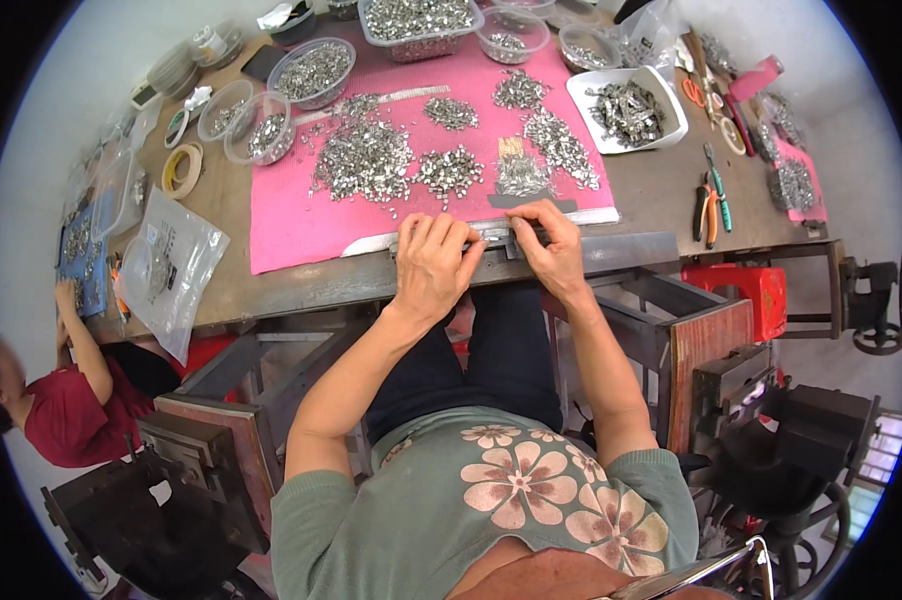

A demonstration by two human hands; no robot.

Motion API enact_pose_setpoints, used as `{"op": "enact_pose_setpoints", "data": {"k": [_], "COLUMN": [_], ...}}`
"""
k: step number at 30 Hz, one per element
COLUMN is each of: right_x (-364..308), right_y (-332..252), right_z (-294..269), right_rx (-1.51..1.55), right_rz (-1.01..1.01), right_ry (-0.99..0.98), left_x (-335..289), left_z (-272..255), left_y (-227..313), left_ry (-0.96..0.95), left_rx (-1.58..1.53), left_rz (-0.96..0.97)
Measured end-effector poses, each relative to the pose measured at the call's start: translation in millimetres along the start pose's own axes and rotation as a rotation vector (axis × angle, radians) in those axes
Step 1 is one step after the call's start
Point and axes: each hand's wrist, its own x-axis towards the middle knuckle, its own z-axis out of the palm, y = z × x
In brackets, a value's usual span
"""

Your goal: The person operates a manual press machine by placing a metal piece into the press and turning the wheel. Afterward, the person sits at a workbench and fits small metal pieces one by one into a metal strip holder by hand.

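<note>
Both hands are pressed down on a long grey metal strip (501,236) at the wooden surface (661,190) edge: left hand (433,262) flat, right hand (551,245) pinching it, probably. Heaps of small silver metal parts (366,160) are left unsorted on the pink rectangular mat (291,225), so lots remains.

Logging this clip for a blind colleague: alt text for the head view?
Both hands, left hand and right hand, press on a narrow metal strip at the near edge of a pink mat strewn with small metal parts on a table.
</note>
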Motion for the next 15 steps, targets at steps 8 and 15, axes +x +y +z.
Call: {"op": "enact_pose_setpoints", "data": {"k": [8, 15], "right_x": [54.1, 58.6], "right_y": [24.5, 25.9], "right_z": [-3.1, 0.4], "right_rx": [-0.396, -0.512], "right_rz": [-0.364, -0.418], "right_ry": [-0.095, -0.166], "left_x": [-11.9, -20.4], "left_z": [-2.4, 5.8], "left_y": [2.3, -1.6], "left_ry": [0.022, 0.076], "left_rx": [-0.057, -0.028], "left_rz": [-0.059, -0.041]}}
